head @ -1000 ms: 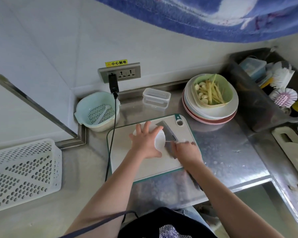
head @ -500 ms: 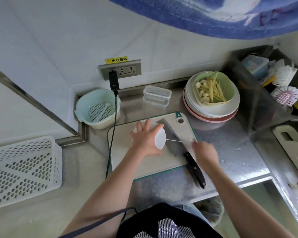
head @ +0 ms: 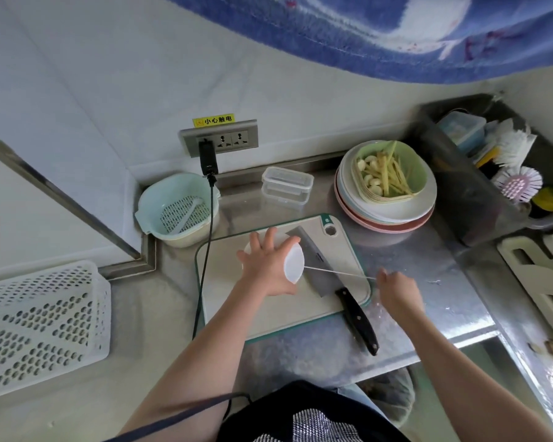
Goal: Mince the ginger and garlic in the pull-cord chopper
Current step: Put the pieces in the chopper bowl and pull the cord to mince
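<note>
Steel counter [head: 428, 301]; chopper [head: 292, 263] cord [head: 339, 272] stretches rightward, taut.

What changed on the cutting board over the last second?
The right hand pulled away to the right, drawing the cord out of the chopper. The left hand stayed pressed on the chopper; the cleaver and cutting board did not move.
</note>
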Tool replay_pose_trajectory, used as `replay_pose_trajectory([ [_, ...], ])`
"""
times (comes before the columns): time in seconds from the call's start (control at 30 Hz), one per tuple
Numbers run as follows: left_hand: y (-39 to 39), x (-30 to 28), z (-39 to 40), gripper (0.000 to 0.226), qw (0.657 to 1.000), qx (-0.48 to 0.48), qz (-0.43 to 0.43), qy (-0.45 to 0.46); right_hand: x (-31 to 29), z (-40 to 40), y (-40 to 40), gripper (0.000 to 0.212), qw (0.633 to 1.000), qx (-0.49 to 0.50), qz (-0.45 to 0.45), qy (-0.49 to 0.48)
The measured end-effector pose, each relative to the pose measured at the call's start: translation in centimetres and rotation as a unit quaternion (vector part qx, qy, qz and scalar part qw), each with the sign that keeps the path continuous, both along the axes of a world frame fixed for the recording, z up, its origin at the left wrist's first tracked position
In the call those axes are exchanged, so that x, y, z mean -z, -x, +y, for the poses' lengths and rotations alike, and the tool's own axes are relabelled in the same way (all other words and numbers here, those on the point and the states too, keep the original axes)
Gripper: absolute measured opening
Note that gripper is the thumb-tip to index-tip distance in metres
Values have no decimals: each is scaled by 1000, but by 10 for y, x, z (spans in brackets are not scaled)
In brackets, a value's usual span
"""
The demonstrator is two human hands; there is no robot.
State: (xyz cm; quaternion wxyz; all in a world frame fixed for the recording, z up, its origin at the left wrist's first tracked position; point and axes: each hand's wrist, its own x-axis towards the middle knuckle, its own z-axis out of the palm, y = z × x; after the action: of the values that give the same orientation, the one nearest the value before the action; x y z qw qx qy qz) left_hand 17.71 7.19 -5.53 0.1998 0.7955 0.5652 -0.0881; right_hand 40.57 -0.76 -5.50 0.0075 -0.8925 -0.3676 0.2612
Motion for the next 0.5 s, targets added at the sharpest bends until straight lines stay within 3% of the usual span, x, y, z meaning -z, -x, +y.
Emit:
replay_pose_trajectory([
  [0.1, -1, 0, 1, 101, 1000, 2, 6, 5, 0, 19, 30, 58, 994, -84, -2, -66],
  [0.23, 1, -2, 0, 103, 1000, 1, 5, 8, -15, 41, 104, 56, 959, -273, 52, -53],
  [0.43, 2, -3, -1, 102, 1000, -10, -7, 1, -3, 5, 9, 46, 999, -51, 6, 18],
  [0.5, 0, -2, -1, 102, 1000, -9, -2, 2, -4, 7, 22, 47, 998, -67, 2, -6],
])
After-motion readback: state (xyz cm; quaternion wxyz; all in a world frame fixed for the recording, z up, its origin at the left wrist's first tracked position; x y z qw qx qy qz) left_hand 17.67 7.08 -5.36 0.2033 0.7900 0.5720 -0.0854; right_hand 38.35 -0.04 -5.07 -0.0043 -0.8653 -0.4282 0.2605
